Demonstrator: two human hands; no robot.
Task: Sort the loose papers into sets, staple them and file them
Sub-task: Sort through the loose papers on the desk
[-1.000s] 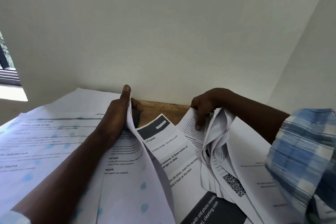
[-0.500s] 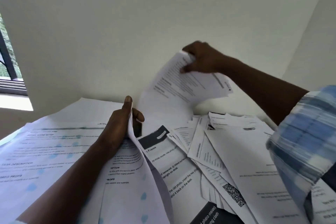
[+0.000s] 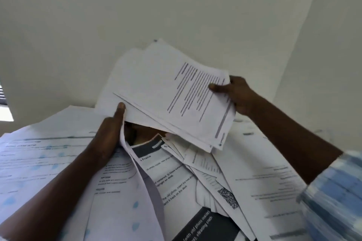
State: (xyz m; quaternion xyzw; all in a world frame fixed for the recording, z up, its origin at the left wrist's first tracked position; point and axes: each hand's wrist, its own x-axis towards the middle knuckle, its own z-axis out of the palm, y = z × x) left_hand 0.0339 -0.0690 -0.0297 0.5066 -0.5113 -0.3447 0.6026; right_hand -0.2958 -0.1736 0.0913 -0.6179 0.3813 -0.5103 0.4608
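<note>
A thin set of printed sheets [image 3: 168, 92] hangs in the air above the desk, text side up. My right hand [image 3: 235, 94] pinches its right edge. My left hand [image 3: 109, 133] grips a bundle of sheets with pale blue dots [image 3: 125, 207] at its top edge, and its thumb touches the lifted set's lower left corner. Below lies a loose heap of papers [image 3: 205, 172], among them a page with dark header bars [image 3: 148, 148] and one with a QR code [image 3: 228, 197].
More printed sheets [image 3: 39, 158] spread out under my left forearm on the left. A white wall [image 3: 176, 6] rises right behind the pile. A small patch of brown desk [image 3: 141, 133] shows under the lifted sheets. A window edge [image 3: 3, 100] sits far left.
My right hand picked a sheet from the heap, raised it high, then swung it down and left onto the sheets held by my left hand. My left hand stayed in place.
</note>
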